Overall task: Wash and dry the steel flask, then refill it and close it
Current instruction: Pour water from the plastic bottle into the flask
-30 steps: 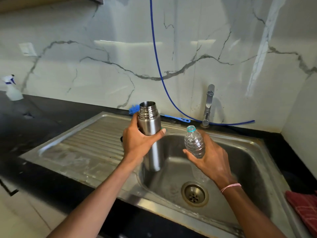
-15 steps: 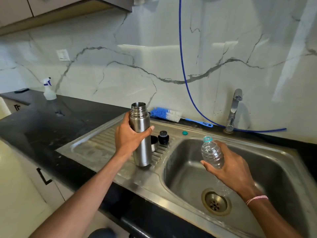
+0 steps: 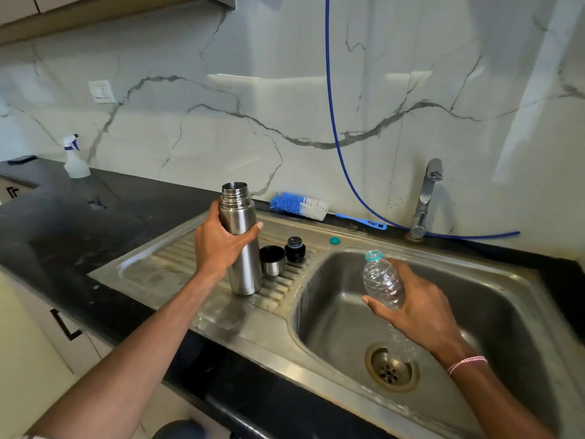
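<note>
The steel flask [image 3: 242, 248] stands upright on the ribbed drainboard [image 3: 164, 267], its mouth uncapped. My left hand [image 3: 218, 242] grips its upper body. Just right of the flask sit its steel cup lid [image 3: 272, 260] and black stopper [image 3: 295, 248]. My right hand [image 3: 418, 305] holds a clear plastic bottle [image 3: 381, 280], uncapped and tilted, over the sink basin [image 3: 342, 312]. A small teal bottle cap [image 3: 334, 240] lies on the sink's back rim.
A blue and white bottle brush [image 3: 300, 206] lies behind the drainboard by the wall. The tap [image 3: 425, 198] and a blue hose [image 3: 335, 134] stand at the back. A spray bottle [image 3: 74, 158] sits far left on the black counter [image 3: 79, 229]. The drain [image 3: 391, 370] is in the basin.
My left hand carried the flask from above the basin leftward and stood it on the drainboard. My right hand with the plastic bottle stayed over the basin.
</note>
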